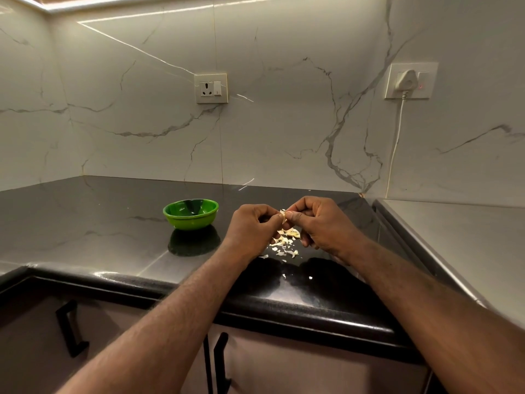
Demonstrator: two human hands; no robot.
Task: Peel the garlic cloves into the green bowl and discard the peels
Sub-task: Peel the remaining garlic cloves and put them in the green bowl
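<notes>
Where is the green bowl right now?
In the head view the green bowl sits on the black countertop, to the left of the left hand and right hand, which pinch a garlic clove, apart from the peels beneath them.

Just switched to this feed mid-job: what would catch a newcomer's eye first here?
At the centre, the left hand and right hand pinch one garlic clove between their fingertips, above the black counter. Directly beneath them a pale scatter of peels lies on the counter. To the left of the hands stands the green bowl, apart from the peels.
</notes>
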